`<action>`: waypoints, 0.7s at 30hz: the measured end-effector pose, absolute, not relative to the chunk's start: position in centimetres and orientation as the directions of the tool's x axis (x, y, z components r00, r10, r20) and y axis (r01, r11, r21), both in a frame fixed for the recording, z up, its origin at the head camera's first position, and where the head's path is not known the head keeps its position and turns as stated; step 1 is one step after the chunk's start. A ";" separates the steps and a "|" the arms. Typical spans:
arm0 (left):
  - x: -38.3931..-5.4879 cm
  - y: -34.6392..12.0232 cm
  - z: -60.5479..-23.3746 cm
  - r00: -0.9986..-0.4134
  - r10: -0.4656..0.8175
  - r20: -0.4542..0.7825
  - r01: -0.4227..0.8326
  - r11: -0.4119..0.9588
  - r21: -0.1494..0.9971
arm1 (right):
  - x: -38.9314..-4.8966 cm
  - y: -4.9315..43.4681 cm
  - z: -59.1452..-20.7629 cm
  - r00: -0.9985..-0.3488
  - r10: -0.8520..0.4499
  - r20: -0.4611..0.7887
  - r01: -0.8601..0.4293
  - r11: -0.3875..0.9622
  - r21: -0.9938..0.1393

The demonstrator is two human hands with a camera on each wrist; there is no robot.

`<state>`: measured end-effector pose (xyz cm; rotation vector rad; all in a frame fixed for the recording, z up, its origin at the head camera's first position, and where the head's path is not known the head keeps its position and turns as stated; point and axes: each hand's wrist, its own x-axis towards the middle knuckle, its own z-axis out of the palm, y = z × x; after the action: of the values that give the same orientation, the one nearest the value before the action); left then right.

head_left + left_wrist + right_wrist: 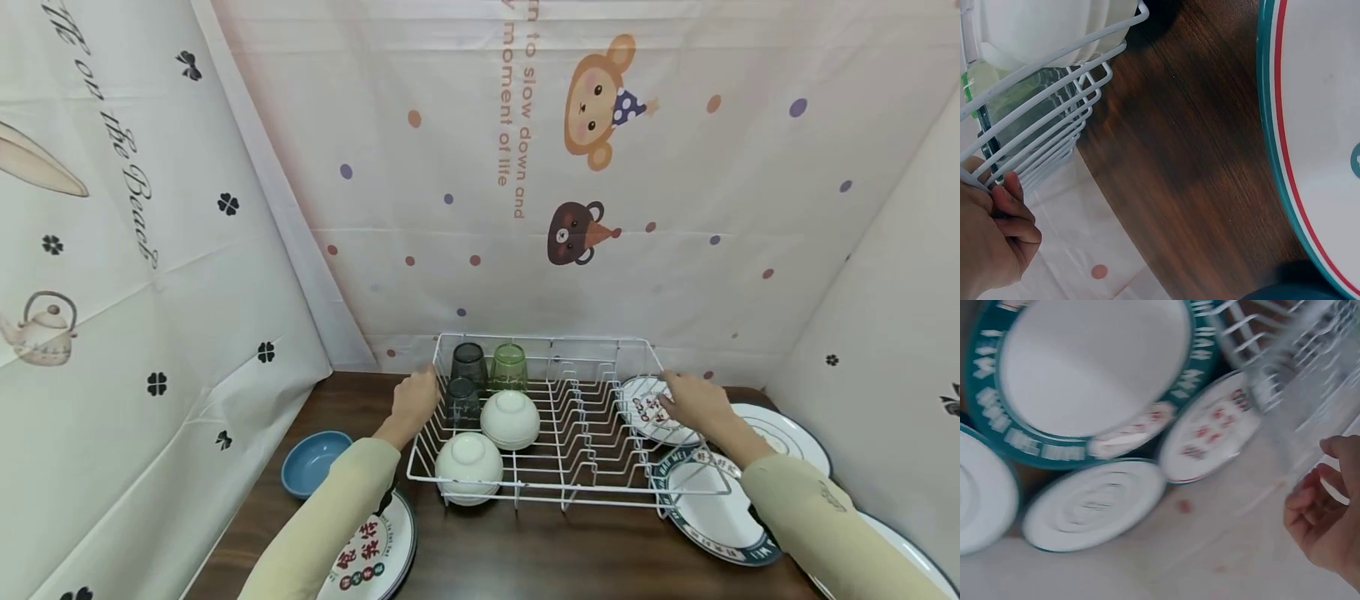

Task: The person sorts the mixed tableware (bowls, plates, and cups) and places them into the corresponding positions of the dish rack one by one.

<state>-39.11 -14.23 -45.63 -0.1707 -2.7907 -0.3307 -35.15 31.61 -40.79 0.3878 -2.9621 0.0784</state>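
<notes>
A white wire dish rack [600,488] spans the space between both hands. My left hand [416,402] grips its left rim, and the left wrist view shows the curled fingers [1015,219] around the wire. At the opposite rim, my right hand [697,404] holds the rack's side; its fingers look curled in the blurred right wrist view. In the rack's left part are a dark glass [469,360], a green glass [510,367], a smaller dark glass [462,404] and two upside-down white bowls [510,419]. The slots at the right hold nothing.
A blue bowl [315,463] and a stack of plates [382,546] lie left on the brown table [510,558]. Several plates, including a green-rimmed one [712,500], lie at the right, partly under the rack's edge. Printed cloth walls [450,233] stand behind and at the sides.
</notes>
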 end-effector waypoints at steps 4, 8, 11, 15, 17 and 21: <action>-38.5 -14.6 -46.0 -0.941 0.077 0.331 0.159 0.960 0.229 | -34.3 33.3 -42.7 -0.977 -0.187 0.107 -0.204 0.962 -0.182; -38.5 -14.7 -46.1 -0.910 0.070 0.408 0.177 0.957 0.229 | -33.9 33.5 -44.1 -0.968 -0.190 0.164 -0.225 0.946 -0.234; -38.7 -14.4 -45.9 -0.908 0.050 0.416 0.168 0.953 0.252 | -33.9 33.5 -44.7 -0.962 -0.177 0.209 -0.219 0.956 -0.198; -38.8 -13.9 -45.4 -0.926 0.028 0.376 0.133 0.957 0.258 | -34.2 33.6 -45.1 -0.964 -0.125 0.235 -0.174 0.964 -0.201; -38.8 -13.7 -45.0 -0.928 0.031 0.370 0.122 0.967 0.223 | -34.4 33.7 -45.1 -0.962 -0.107 0.251 -0.164 0.961 -0.221; -38.7 -14.5 -43.7 -0.948 0.009 0.318 0.072 0.979 0.189 | -34.8 33.6 -45.2 -0.952 -0.090 0.292 -0.171 0.949 -0.266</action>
<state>-38.66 -14.48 -43.68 -0.0587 -2.8054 -0.2839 -34.85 33.55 -45.19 0.1930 -2.8238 0.4215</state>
